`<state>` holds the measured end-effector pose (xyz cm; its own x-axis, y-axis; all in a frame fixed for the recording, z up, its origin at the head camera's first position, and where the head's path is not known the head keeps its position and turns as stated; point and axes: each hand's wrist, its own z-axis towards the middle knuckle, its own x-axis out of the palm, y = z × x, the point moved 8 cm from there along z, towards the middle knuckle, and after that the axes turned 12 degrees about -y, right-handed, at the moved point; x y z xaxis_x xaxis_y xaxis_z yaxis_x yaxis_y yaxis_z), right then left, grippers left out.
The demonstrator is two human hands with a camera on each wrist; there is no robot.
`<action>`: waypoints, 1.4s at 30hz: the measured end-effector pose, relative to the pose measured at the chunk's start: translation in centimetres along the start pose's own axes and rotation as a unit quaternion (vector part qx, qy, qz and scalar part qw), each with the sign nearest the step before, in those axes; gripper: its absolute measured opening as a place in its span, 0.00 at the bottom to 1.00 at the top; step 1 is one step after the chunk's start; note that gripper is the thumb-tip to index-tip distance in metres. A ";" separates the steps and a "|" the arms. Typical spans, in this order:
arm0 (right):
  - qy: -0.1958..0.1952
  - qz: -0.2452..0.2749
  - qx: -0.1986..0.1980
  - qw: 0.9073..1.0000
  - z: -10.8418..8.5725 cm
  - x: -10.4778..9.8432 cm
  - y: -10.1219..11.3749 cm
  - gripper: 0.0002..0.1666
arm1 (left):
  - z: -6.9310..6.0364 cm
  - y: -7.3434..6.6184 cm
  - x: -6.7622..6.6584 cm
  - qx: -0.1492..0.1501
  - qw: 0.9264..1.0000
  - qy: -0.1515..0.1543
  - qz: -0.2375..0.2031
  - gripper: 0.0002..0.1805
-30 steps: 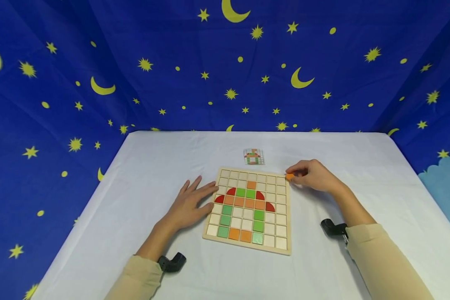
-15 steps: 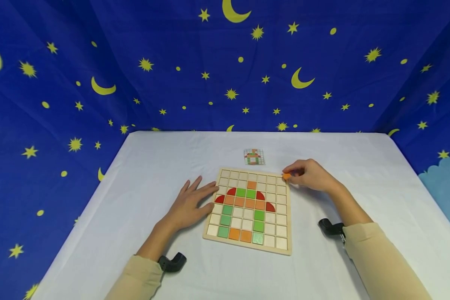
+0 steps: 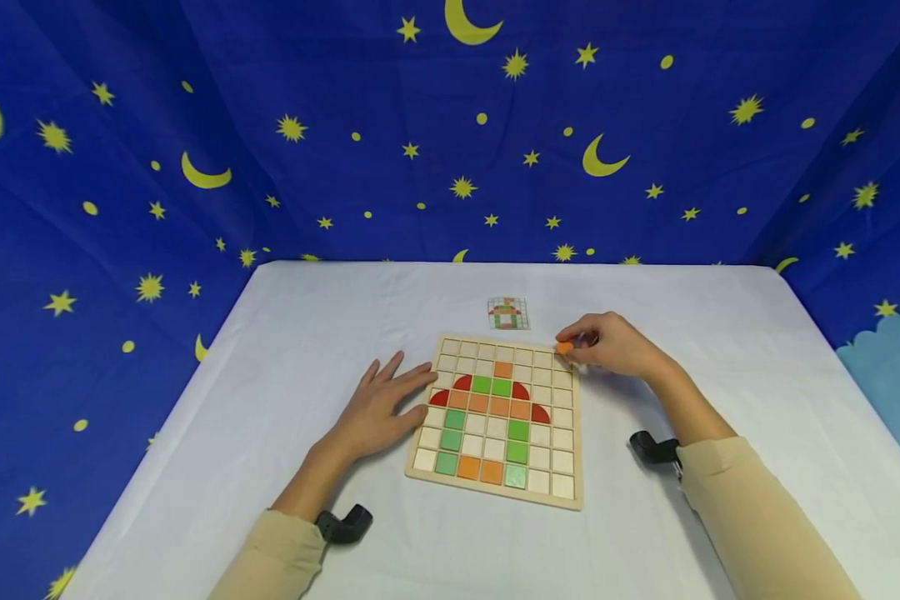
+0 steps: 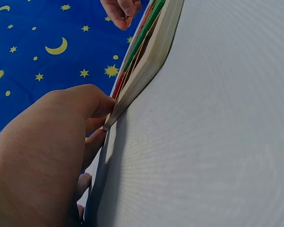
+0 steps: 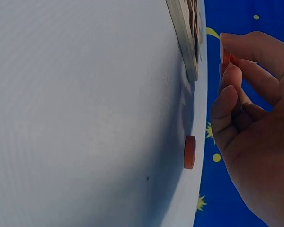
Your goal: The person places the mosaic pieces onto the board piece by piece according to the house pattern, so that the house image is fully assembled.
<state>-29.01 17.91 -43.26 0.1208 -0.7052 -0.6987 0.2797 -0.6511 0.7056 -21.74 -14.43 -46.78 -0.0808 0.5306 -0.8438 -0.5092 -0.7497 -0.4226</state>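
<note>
A square wooden grid board (image 3: 495, 493) lies on the table. Set in its cells are orange square tiles (image 3: 477, 404), green square tiles (image 3: 518, 430) and red quarter-round tiles (image 3: 540, 413), while other cells show bare wood. My left hand (image 3: 375, 412) rests flat at the board's left side, its thumb and index finger touching the edge. Between thumb and fingers, my right hand (image 3: 611, 343) pinches a small orange tile (image 3: 564, 347) above the board's far right corner. Fingers partly cover this tile, so its full shape is hidden.
A small pattern card (image 3: 508, 313) lies behind the board, printed with a similar coloured figure. Below the right hand, in the right wrist view, a loose orange-red piece (image 5: 190, 152) lies on the white cloth (image 3: 307, 333). A blue star-patterned curtain (image 3: 390, 200) stands behind the table.
My right hand has moved left with the orange tile, from just off the board's far right corner to over it. The left hand and board have stayed put.
</note>
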 end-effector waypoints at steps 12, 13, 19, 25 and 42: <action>0.017 0.004 -0.014 1.000 0.6 1.4 1.2 0.17 | -0.2 0.0 0.3 -0.003 1.000 0.000 0.002 0.27; 0.018 0.004 -0.012 1.000 0.6 1.5 1.4 0.17 | -0.3 0.0 0.3 -0.005 1.000 0.002 0.002 0.27; 0.036 0.009 -0.010 0.999 0.9 2.7 1.7 0.16 | -0.2 0.0 0.4 -0.007 1.000 0.001 -0.003 0.27; 0.050 0.012 -0.020 0.998 1.3 3.4 2.7 0.16 | -0.2 0.0 0.2 -0.002 1.000 -0.002 0.000 0.27; 0.066 -0.001 -0.036 0.997 2.7 4.6 4.4 0.15 | -0.1 0.1 0.1 0.003 1.000 -0.003 -0.002 0.27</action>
<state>-29.81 11.10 -43.05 0.2431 -0.6585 -0.7122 0.3463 -0.6269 0.6979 -21.73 -14.51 -46.90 -0.0844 0.5369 -0.8394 -0.5142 -0.7451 -0.4248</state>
